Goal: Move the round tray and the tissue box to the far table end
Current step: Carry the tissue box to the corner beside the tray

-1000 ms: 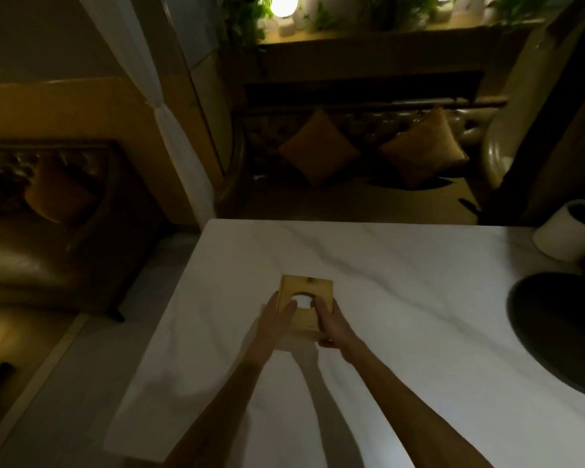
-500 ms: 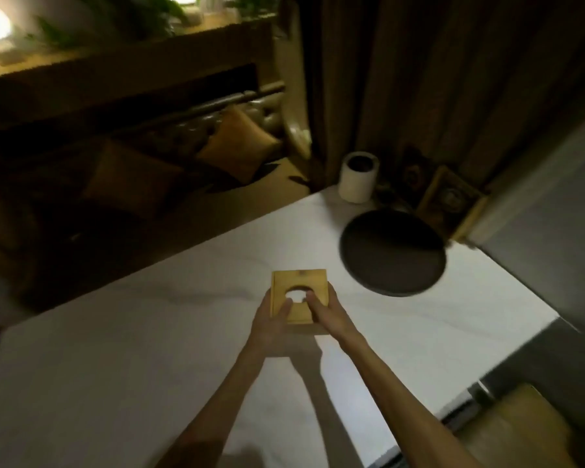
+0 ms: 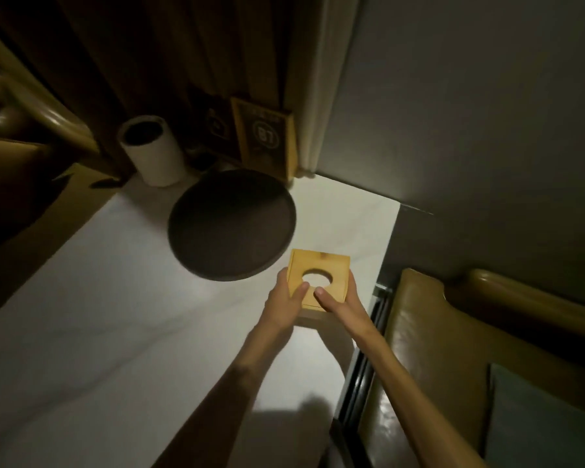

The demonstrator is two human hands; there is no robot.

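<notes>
While clasped between both hands, tissue box (image 3: 319, 276) beside round tray (image 3: 232, 225); left hand (image 3: 286, 304) and right hand (image 3: 343, 307) thumbs atop.

Wooden tissue box (image 3: 319, 276) gripped by left hand (image 3: 283, 305) and right hand (image 3: 342, 304), just beside round tray (image 3: 232, 225), white table (image 3: 115, 315) beneath.

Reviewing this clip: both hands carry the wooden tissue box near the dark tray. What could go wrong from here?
1. The tissue box is held by the left hand and right hand close to the table side edge; set down too far right, it might overhang or tip off.
2. The round tray sits just left of the box; lowering carelessly could knock its rim.
3. Dim lighting makes edges harder to judge.
</notes>
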